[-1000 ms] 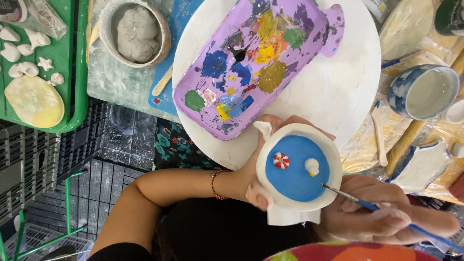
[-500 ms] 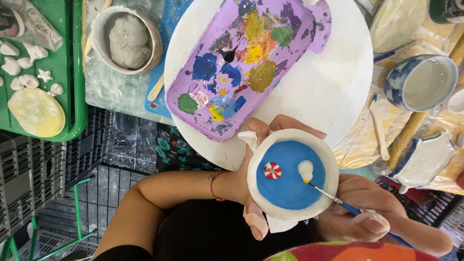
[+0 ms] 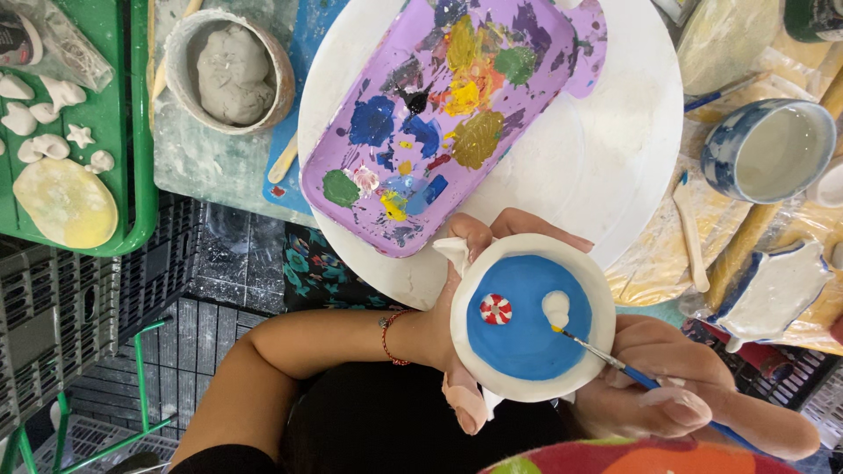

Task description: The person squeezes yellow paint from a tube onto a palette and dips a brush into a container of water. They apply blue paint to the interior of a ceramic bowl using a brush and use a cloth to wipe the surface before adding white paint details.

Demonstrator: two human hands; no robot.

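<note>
Blue-painted dish (image 3: 527,318) sits cupped in left hand (image 3: 457,307), fingers curled round its rim with a white tissue (image 3: 457,253) under it. Right hand (image 3: 676,399) pinches a thin brush (image 3: 615,362), tip touching the white blob (image 3: 555,307) inside the dish. Red-white ring (image 3: 496,309) lies left of the blob. Purple palette (image 3: 448,114) on white round board (image 3: 615,149) just above the dish. Clay bowl (image 3: 230,70) upper left of it.

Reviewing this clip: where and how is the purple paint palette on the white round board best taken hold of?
Probably grip the purple palette by its bare raised rim along the lower-left long edge, coming from the person's side. The middle is covered in wet-looking paint, and that edge faces the left hand.
</note>
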